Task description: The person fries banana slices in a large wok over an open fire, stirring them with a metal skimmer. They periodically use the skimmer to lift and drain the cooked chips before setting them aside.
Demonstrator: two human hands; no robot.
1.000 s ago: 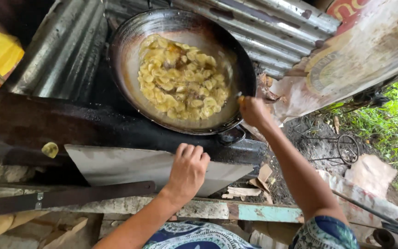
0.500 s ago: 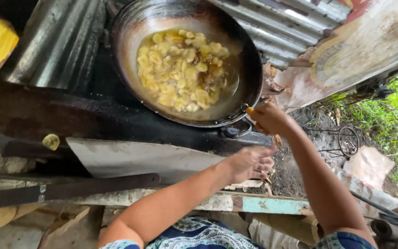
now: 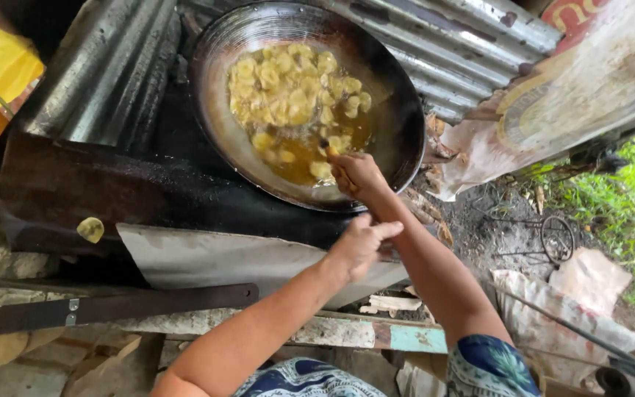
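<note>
A wide black wok (image 3: pixel 391 88) sits on a sooty stove top, holding hot oil and several pale yellow slices (image 3: pixel 288 92). My right hand (image 3: pixel 354 175) reaches over the wok's near rim, closed around a thin wooden stick (image 3: pixel 328 149) whose tip dips into the oil. My left hand (image 3: pixel 361 242) hovers just below it near the stove's front edge, fingers loosely curled, holding nothing that I can see.
One stray yellow slice (image 3: pixel 90 229) lies on the dark stove ledge at left. Corrugated metal sheets (image 3: pixel 464 51) back the wok. A long dark wooden bar (image 3: pixel 123 305) lies along the front. Dirt ground, scraps and grass (image 3: pixel 611 213) are at right.
My right hand moved from the wok's right rim to over its near edge, stick in the oil. My left hand lifted off the metal front sheet and shifted right, close under the right hand.
</note>
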